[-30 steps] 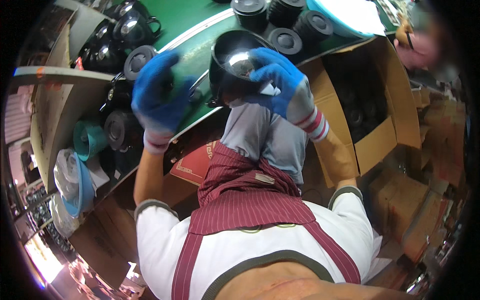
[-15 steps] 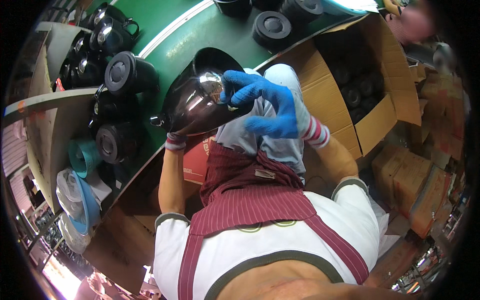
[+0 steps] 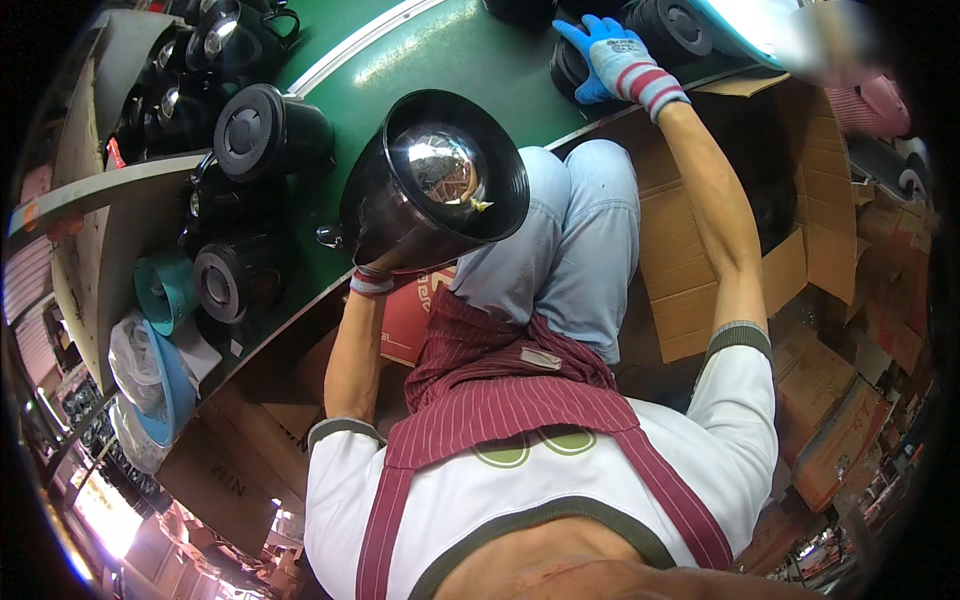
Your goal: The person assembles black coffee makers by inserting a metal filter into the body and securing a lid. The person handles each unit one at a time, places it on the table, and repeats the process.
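A glossy black pot (image 3: 375, 195) is held up above the green table's near edge, its wide mouth turned toward the upper right. Its inside bottom shines like a mirror, and a short handle or knob sticks out at its left. Behind and under it is my left hand, of which only the cuff and a bit of glove (image 3: 374, 278) show; the fingers are hidden. My right hand (image 3: 610, 62), in a blue-coated glove, reaches to the table's far right. Its fingers are spread beside and partly over a round black lidded piece (image 3: 566, 72), with thumb and index finger apart.
More black pots (image 3: 228, 38) and a black-lidded piece (image 3: 262, 132) stand on the left of the green table (image 3: 400, 65). Teal and blue basins (image 3: 165, 292) are at the lower left. An open cardboard box (image 3: 680, 270) stands right of my knees.
My right hand has left the pot and moved away to the far right, to a round black lidded piece. The pot in my left hand has tipped so that its mouth now shows.
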A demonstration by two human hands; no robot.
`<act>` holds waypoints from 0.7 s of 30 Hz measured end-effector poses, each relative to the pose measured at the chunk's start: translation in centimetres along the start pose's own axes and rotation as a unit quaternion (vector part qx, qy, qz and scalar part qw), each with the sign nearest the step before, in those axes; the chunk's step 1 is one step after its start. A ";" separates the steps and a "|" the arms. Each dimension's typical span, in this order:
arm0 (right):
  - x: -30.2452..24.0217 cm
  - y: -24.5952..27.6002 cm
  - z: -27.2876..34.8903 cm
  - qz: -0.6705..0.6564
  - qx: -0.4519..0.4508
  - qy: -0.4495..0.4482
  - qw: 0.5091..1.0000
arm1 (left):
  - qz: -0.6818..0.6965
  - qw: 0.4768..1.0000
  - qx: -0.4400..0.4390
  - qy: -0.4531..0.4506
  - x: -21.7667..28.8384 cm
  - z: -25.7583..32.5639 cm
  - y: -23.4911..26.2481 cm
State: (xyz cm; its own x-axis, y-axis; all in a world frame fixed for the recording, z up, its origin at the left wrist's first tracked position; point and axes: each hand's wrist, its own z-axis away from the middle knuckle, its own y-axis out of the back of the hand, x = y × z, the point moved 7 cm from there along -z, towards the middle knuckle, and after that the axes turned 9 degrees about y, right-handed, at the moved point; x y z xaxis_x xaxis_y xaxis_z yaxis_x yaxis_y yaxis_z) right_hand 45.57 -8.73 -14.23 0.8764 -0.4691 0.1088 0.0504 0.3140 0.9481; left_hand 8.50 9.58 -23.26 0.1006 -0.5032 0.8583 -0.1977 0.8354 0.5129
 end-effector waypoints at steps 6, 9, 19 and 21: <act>-7.4 11.3 10.4 -0.498 0.178 0.221 0.819 | 0.081 0.996 0.031 0.026 3.0 0.1 3.2; -12.1 12.7 13.7 -0.545 0.130 0.250 0.789 | 0.096 0.994 0.048 0.031 3.8 0.3 4.4; -13.4 11.8 18.2 -0.601 0.145 0.209 0.757 | 0.093 0.994 0.048 0.011 8.2 0.1 6.6; -13.0 10.6 18.2 -0.670 0.121 0.203 0.704 | 0.088 0.995 0.053 0.005 9.7 0.5 7.0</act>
State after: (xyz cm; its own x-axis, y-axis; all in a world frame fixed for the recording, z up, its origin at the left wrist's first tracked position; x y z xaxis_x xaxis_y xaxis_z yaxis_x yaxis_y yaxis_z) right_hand 25.93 -14.35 -0.19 0.1877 0.0801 -0.9790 0.9219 -0.3582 0.1474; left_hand 7.61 10.46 -11.33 0.0652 -0.3485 0.9350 -0.3143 0.8822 0.3507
